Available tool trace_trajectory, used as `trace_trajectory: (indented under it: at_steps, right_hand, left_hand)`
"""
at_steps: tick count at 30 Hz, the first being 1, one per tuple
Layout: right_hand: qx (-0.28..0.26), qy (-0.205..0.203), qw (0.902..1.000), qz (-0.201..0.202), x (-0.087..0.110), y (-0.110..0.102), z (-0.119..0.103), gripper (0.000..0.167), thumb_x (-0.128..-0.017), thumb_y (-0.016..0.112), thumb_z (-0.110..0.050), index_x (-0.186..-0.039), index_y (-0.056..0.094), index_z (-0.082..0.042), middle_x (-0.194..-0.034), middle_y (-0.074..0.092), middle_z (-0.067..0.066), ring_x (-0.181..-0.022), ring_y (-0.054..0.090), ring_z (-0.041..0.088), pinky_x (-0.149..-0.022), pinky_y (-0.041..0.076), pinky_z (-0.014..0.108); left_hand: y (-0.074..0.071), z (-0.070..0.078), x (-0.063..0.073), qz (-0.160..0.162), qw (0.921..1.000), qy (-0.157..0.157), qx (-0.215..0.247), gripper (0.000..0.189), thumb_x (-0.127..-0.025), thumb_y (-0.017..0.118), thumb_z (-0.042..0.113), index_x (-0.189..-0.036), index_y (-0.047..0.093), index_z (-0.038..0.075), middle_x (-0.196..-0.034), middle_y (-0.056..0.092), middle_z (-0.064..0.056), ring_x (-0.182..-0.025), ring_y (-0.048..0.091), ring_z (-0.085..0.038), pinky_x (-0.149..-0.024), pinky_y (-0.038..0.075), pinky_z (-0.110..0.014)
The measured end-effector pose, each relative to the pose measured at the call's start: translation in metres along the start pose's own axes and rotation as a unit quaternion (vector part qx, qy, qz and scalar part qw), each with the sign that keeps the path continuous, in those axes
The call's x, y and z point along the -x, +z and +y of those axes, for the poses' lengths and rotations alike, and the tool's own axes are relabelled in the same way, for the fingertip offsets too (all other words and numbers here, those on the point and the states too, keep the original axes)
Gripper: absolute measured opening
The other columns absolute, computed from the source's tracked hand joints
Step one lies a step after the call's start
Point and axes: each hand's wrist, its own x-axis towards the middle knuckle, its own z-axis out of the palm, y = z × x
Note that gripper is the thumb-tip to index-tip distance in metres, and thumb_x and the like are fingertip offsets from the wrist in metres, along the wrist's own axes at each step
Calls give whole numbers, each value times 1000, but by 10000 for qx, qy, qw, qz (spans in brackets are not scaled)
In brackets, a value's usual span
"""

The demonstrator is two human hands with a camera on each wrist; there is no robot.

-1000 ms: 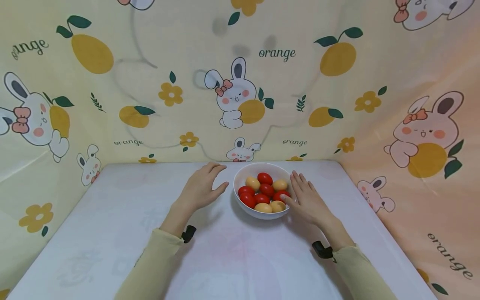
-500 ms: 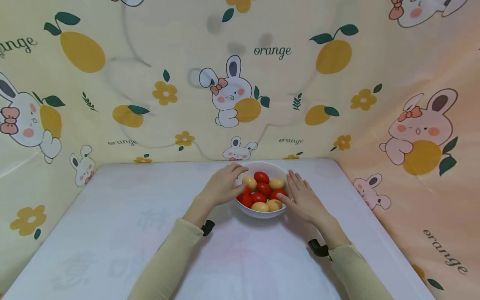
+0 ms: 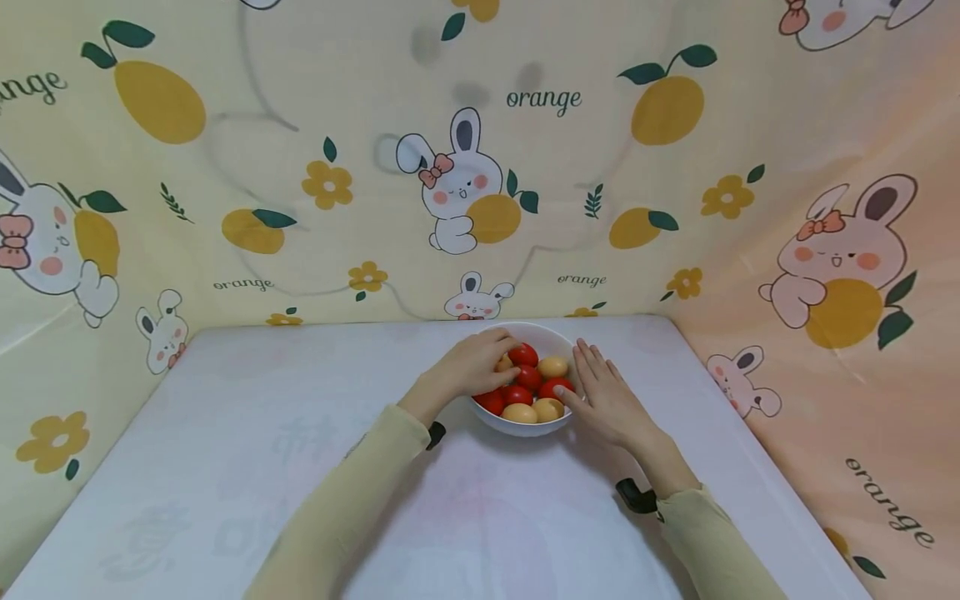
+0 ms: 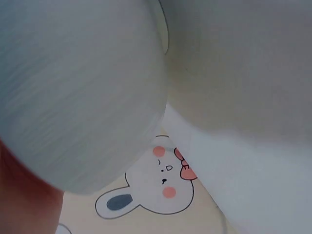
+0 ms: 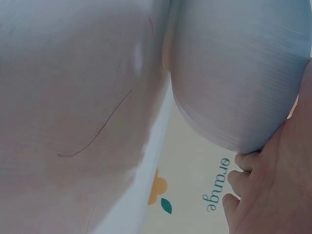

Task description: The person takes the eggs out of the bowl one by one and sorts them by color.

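Note:
A white bowl (image 3: 517, 428) stands near the far edge of the table, filled with several red egg-shaped pieces (image 3: 527, 377) and pale yellow ones (image 3: 553, 367). My left hand (image 3: 468, 362) reaches over the bowl's left rim. Its thumb and fingers are bent and apart, with a pale yellow piece partly showing between them. Along the right rim rests my right hand (image 3: 611, 400), fingers straight and thumb over the rim. In the left wrist view the bowl's wall (image 4: 83, 97) hides most of that hand. Fingertips (image 5: 239, 180) of the right hand show beside the bowl in the right wrist view.
The white table (image 3: 420, 525) runs up to a backdrop cloth (image 3: 300, 100) printed with rabbits, oranges and flowers. Another length of the printed cloth (image 3: 810, 400) borders the right side. Dark wrist cameras (image 3: 637, 497) sit at both sleeves.
My left hand has moved right, from beside the bowl to over its left part, covering some pieces. The right hand stays at the right rim. The head view has shifted slightly.

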Motion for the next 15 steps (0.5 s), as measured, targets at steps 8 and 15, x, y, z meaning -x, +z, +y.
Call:
trace_trajectory:
  at_steps: [8,15]
  right_hand:
    - [-69,16,10000,-16,1,-1,-2,92,-105,45,-60,-164,13,3,-173,9,18,-160,5,39,-127,7,60]
    - [-107,38,9999,-22,1,-2,-3,92,-106,44,-60,-164,12,3,-173,8,18,-160,5,39,-126,7,60]
  left_hand:
    - [7,0,-18,-409,9950,603,-678,35,-101,68,31,-130,71,13,-126,67,-3,-119,60,-20,-110,46,-33]
    - [8,0,-29,-782,9892,952,-793,34,-100,70,30,-131,72,16,-129,68,0,-125,59,-19,-115,41,-33]
